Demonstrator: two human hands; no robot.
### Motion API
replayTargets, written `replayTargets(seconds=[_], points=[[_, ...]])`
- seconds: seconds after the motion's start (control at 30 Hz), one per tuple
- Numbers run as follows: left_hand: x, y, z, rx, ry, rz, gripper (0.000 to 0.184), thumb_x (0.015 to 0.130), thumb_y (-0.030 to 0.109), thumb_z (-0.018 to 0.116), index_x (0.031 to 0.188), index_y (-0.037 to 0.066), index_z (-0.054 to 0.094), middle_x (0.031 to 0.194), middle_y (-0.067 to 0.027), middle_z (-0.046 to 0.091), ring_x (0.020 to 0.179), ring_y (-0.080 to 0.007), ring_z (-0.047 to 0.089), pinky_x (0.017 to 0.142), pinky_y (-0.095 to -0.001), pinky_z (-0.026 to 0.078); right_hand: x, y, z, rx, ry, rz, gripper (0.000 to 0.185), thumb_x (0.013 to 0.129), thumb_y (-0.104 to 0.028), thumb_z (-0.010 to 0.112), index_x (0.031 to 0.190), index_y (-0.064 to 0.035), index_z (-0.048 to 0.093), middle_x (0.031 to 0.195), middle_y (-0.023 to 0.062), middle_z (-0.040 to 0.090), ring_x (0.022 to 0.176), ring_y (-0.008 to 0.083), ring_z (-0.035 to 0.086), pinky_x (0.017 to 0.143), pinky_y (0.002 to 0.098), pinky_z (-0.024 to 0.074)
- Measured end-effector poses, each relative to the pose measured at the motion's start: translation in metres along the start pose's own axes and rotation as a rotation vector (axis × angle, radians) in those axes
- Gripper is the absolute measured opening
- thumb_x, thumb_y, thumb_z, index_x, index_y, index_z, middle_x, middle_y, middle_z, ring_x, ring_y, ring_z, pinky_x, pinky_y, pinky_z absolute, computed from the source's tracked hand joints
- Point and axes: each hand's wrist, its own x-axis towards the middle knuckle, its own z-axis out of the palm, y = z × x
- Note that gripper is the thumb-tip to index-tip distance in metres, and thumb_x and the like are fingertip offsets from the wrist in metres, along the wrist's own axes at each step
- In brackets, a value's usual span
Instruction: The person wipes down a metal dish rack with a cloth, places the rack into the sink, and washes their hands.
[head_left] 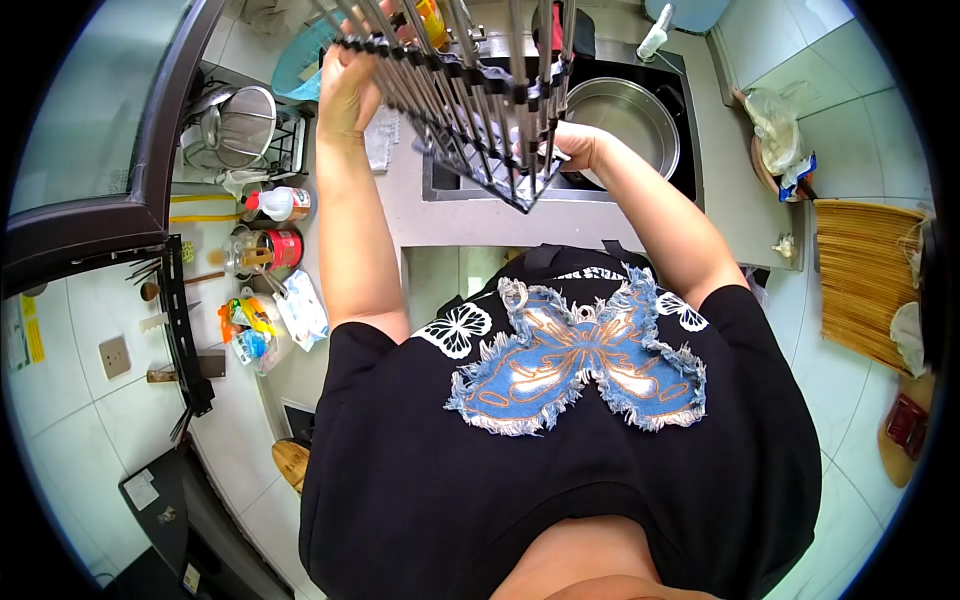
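A rack of metal rods joined by black strips (470,85), like a roll-up drying rack, is held up over the counter, slanting toward me. My left hand (350,85) is closed on its left edge, with the fingers partly behind the rods. My right hand (578,147) is by the rack's lower right part, fingers bent and partly hidden by the rods. Something whitish, perhaps a cloth, shows at those fingertips. Just beyond my right hand, a wide metal pan (630,125) sits on the black cooktop (685,150).
A light blue basin (305,60) and a grey cloth (382,138) lie to the left. Strainers (245,125), a white bottle with a red cap (285,204) and a red-labelled jar (284,248) line the left counter. A plastic bag (775,125) hangs at the right wall.
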Motion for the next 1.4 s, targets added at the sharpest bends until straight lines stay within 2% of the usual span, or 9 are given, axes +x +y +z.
replayTargets(seconds=[0.03, 0.17, 0.53, 0.63, 0.73, 0.83, 0.97, 1.2, 1.4], points=[[0.016, 0.001, -0.006, 0.236, -0.23, 0.049, 0.058, 0.09, 0.02, 0.073, 0.138, -0.002, 0.049, 0.125, -0.0156, 0.063, 0.119, -0.0319, 0.061, 0.112, -0.0533, 0.044, 0.004, 0.003, 0.001, 0.094, 0.091, -0.014, 0.029, 0.087, -0.011, 0.068, 0.112, 0.0042, 0.065, 0.107, 0.0193, 0.072, 0.097, 0.0303, 0.073, 0.09, 0.0404, 0.0591], [0.013, 0.0, -0.021, 0.317, -0.061, 0.018, 0.031, 0.096, 0.005, 0.061, 0.126, -0.002, 0.061, 0.116, -0.0159, 0.07, 0.096, -0.027, 0.071, 0.087, -0.0385, 0.059, -0.003, -0.005, 0.008, 0.107, 0.148, -0.168, 0.019, 0.087, -0.006, 0.065, 0.104, 0.0013, 0.06, 0.102, 0.0234, 0.071, 0.095, 0.0302, 0.073, 0.086, 0.0402, 0.0604], [-0.064, -0.033, -0.004, -0.127, 0.24, 0.054, 0.061, 0.104, 0.048, 0.042, 0.147, 0.005, 0.043, 0.148, -0.0186, 0.047, 0.136, -0.0342, 0.046, 0.118, -0.0497, 0.033, 0.014, -0.002, 0.03, 0.031, 0.42, -0.414, 0.018, 0.086, -0.006, 0.07, 0.098, -0.0031, 0.056, 0.1, 0.0149, 0.072, 0.09, 0.0188, 0.069, 0.085, 0.0304, 0.0525], [-0.082, -0.047, 0.02, -0.15, 0.028, 0.193, 0.065, 0.102, 0.04, 0.054, 0.152, 0.005, 0.034, 0.146, -0.0159, 0.048, 0.136, -0.0306, 0.045, 0.115, -0.0453, 0.036, 0.035, 0.006, 0.025, 0.005, 0.542, -0.512, 0.022, 0.088, -0.009, 0.07, 0.097, -0.0035, 0.05, 0.097, 0.0173, 0.072, 0.09, 0.0205, 0.071, 0.079, 0.0298, 0.0532], [-0.088, -0.057, 0.061, 0.562, 0.221, 0.353, 0.084, 0.079, -0.005, 0.074, 0.149, 0.002, 0.027, 0.132, -0.0128, 0.05, 0.12, -0.0216, 0.053, 0.103, -0.0344, 0.045, 0.034, 0.007, 0.057, 0.031, 0.609, -0.586, 0.028, 0.091, -0.014, 0.069, 0.102, -0.0022, 0.046, 0.099, 0.0183, 0.073, 0.091, 0.0185, 0.069, 0.075, 0.0287, 0.0519], [-0.073, -0.063, 0.056, 0.723, 0.451, 0.512, 0.065, 0.071, 0.0, 0.074, 0.127, 0.0, 0.041, 0.113, -0.0076, 0.056, 0.092, -0.0134, 0.058, 0.084, -0.0292, 0.05, 0.036, 0.017, 0.068, -0.138, 0.647, -0.496, 0.036, 0.095, -0.027, 0.069, 0.103, -0.001, 0.046, 0.099, 0.0153, 0.073, 0.092, 0.0148, 0.067, 0.073, 0.0281, 0.0525], [-0.07, -0.042, 0.038, 0.655, 0.436, 0.655, 0.057, 0.067, 0.004, 0.069, 0.12, 0.0, 0.047, 0.104, -0.0053, 0.057, 0.085, -0.0119, 0.055, 0.081, -0.0256, 0.047, 0.023, 0.007, 0.054, -0.438, 0.448, -0.09, 0.057, 0.104, -0.051, 0.047, 0.085, 0.0002, 0.064, 0.072, 0.0132, 0.073, 0.052, 0.0155, 0.064, 0.046, 0.0288, 0.0492], [-0.076, -0.054, 0.025, 0.89, 0.414, 0.636, 0.066, 0.064, 0.007, 0.07, 0.126, -0.001, 0.047, 0.101, -0.0034, 0.054, 0.089, -0.0139, 0.054, 0.083, -0.0278, 0.047, 0.017, -0.03, 0.063, -0.879, 0.806, -0.847, 0.025, 0.094, -0.019, 0.062, 0.114, -0.0069, 0.069, 0.105, 0.0124, 0.068, 0.096, 0.026, 0.067, 0.086, 0.0343, 0.0527], [-0.077, -0.057, 0.053, 0.779, 0.355, 0.615, 0.068, 0.064, 0.009, 0.069, 0.127, -0.001, 0.045, 0.102, -0.0038, 0.053, 0.085, -0.0116, 0.053, 0.077, -0.0232, 0.048, 0.026, -0.032, 0.054, -1.642, 0.942, -0.953, 0.018, 0.085, -0.005, 0.067, 0.101, -0.0094, 0.075, 0.104, 0.007, 0.066, 0.097, 0.0298, 0.063, 0.084, 0.0382, 0.0536]])
